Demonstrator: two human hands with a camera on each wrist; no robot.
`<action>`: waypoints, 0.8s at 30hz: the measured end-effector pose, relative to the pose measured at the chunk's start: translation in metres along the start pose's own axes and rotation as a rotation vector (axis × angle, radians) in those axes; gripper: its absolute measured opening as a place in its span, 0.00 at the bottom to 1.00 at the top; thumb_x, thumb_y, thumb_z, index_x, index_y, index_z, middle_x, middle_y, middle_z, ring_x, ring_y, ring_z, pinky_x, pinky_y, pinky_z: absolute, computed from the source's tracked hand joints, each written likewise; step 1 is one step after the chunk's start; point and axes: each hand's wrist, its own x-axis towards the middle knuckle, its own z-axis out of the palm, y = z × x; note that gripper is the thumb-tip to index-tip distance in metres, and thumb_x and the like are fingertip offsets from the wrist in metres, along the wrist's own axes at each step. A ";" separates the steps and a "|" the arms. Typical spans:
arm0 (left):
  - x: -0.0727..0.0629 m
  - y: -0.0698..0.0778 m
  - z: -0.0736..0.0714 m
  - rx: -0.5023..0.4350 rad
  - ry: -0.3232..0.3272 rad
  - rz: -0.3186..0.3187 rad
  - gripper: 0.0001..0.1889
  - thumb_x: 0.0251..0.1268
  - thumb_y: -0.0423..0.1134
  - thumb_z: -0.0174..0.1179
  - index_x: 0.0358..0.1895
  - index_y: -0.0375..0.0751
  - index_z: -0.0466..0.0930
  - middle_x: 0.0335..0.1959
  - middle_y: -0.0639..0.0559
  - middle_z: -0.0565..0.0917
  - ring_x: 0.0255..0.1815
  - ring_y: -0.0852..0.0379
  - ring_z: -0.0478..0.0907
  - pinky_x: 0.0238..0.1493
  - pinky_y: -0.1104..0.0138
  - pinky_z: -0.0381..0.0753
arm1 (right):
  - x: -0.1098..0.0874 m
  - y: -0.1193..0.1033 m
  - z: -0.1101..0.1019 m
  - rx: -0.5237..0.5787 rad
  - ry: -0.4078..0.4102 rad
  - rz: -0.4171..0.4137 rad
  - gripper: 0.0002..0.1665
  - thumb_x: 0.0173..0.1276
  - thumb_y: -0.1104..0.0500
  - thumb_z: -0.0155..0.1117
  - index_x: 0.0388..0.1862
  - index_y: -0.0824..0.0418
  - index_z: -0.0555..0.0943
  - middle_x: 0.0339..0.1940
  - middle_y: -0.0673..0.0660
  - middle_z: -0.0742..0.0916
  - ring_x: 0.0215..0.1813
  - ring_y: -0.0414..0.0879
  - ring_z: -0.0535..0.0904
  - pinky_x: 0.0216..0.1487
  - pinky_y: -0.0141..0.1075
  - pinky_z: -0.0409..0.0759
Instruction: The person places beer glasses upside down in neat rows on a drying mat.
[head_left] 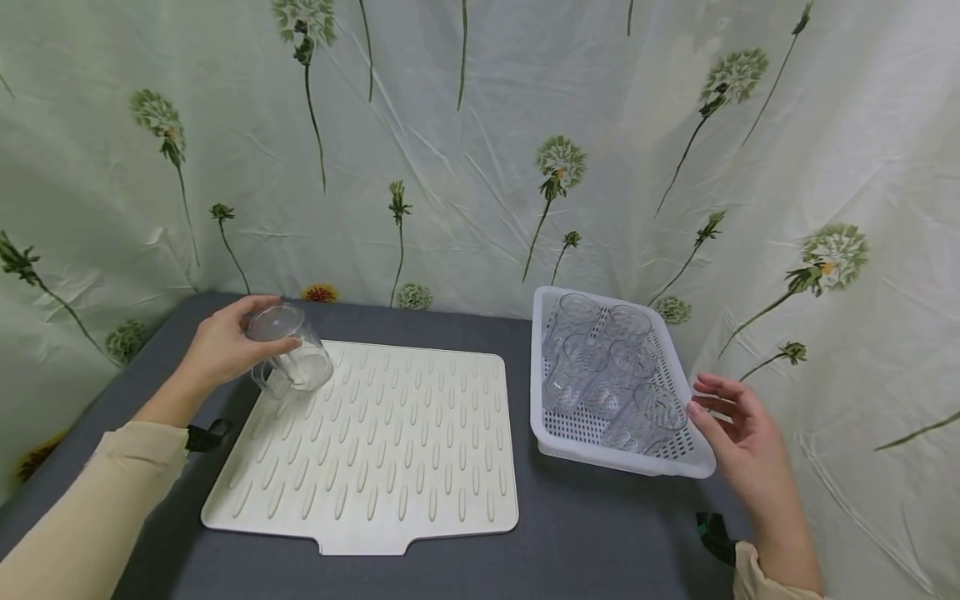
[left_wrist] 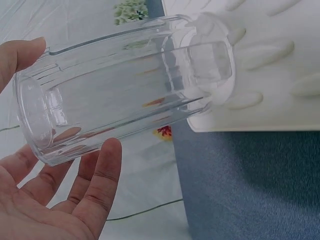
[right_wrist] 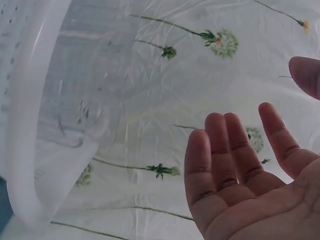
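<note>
At the far left corner of the white ridged mat, a clear glass mug stands bottom up, its rim at the mat and its handle toward the left. My left hand holds it round the base, thumb on the near side and fingers on the far side. The left wrist view shows the mug between the thumb and fingers. My right hand is beside the white basket, fingers loosely bent and holding nothing. In the right wrist view the palm and fingers face up, apart from the basket rim.
Inside the basket stand several clear glasses. The basket is right of the mat, on a dark grey tabletop. A pale curtain with dandelion prints hangs behind the table and along its sides.
</note>
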 end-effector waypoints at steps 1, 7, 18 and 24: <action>0.000 0.000 0.001 -0.001 0.005 -0.004 0.46 0.70 0.59 0.72 0.82 0.36 0.65 0.73 0.25 0.71 0.67 0.25 0.72 0.48 0.39 0.83 | 0.001 0.001 -0.001 -0.013 -0.011 0.004 0.29 0.80 0.61 0.66 0.75 0.64 0.72 0.58 0.29 0.78 0.57 0.25 0.76 0.53 0.11 0.72; 0.003 0.000 0.006 -0.009 0.022 -0.022 0.48 0.69 0.59 0.72 0.82 0.35 0.63 0.69 0.25 0.74 0.62 0.29 0.75 0.45 0.45 0.84 | 0.008 0.006 -0.002 -0.050 -0.090 0.007 0.31 0.80 0.57 0.67 0.76 0.65 0.71 0.58 0.26 0.75 0.57 0.23 0.73 0.53 0.12 0.71; 0.003 0.001 0.010 -0.025 0.019 -0.033 0.50 0.70 0.60 0.71 0.83 0.32 0.60 0.72 0.23 0.70 0.65 0.26 0.73 0.52 0.38 0.81 | 0.017 0.014 -0.001 -0.153 -0.197 0.057 0.36 0.82 0.49 0.64 0.79 0.66 0.67 0.74 0.69 0.76 0.67 0.54 0.76 0.53 0.20 0.72; 0.002 0.000 0.012 -0.029 0.028 -0.037 0.51 0.69 0.60 0.72 0.83 0.32 0.59 0.73 0.22 0.70 0.67 0.26 0.72 0.53 0.36 0.81 | 0.020 0.016 0.001 -0.154 -0.258 0.109 0.41 0.83 0.47 0.63 0.81 0.69 0.63 0.76 0.75 0.72 0.73 0.73 0.70 0.66 0.65 0.75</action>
